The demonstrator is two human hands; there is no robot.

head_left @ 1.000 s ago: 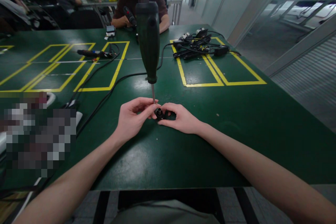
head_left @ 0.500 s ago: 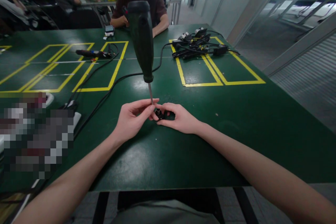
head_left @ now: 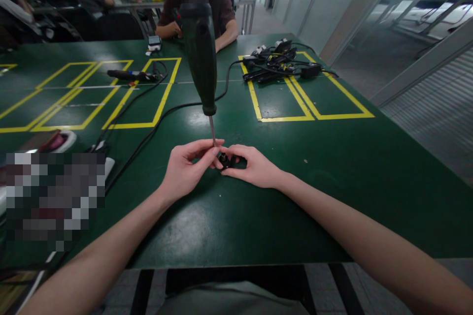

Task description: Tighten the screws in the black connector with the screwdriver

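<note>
A screwdriver [head_left: 201, 59] with a thick dark green handle stands nearly upright, leaning slightly, its thin metal shaft pointing down. My left hand [head_left: 188, 165] pinches the lower end of that shaft between thumb and fingers. Close against it, my right hand [head_left: 253, 165] grips a small black part [head_left: 223, 159] with a round, shiny top, thumb below and fingers above. My fingers hide the screwdriver's tip, so I cannot tell whether it touches the part. Both hands are low over the green table [head_left: 229, 226].
A heap of black cables and adapters [head_left: 277, 61] lies at the back right, inside yellow tape outlines. A dark tool with a cord [head_left: 131, 75] lies at the back left. A black cable [head_left: 148, 138] crosses the table. Opposite sits a person [head_left: 221, 10]. Blurred items [head_left: 55, 192] fill the left edge.
Almost nothing differs. Both hands, the screwdriver and the black part keep their places.
</note>
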